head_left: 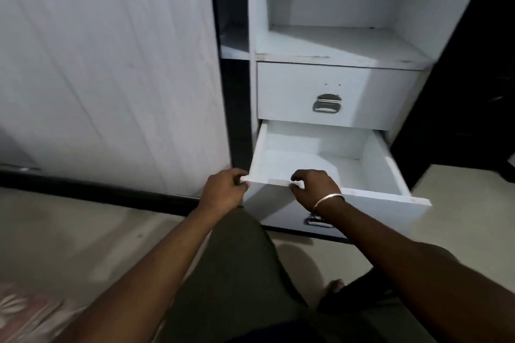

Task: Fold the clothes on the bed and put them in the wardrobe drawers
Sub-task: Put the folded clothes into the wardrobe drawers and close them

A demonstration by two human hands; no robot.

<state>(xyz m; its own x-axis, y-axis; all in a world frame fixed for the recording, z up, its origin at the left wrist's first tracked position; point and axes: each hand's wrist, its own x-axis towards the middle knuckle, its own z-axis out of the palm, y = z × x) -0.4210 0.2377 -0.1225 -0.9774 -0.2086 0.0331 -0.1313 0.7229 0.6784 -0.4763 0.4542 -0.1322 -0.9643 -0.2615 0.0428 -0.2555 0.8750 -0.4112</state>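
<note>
Hands' grip pinching open drawer [328, 164] front edge, left hand [224, 189], right hand [313, 189]

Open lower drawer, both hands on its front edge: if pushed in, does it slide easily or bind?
The lower drawer looks empty, so probably light and easy to push. It is a rigid white board box, unlikely to flex. The left hand and right hand sit toward its left side, so it might skew slightly.
</note>
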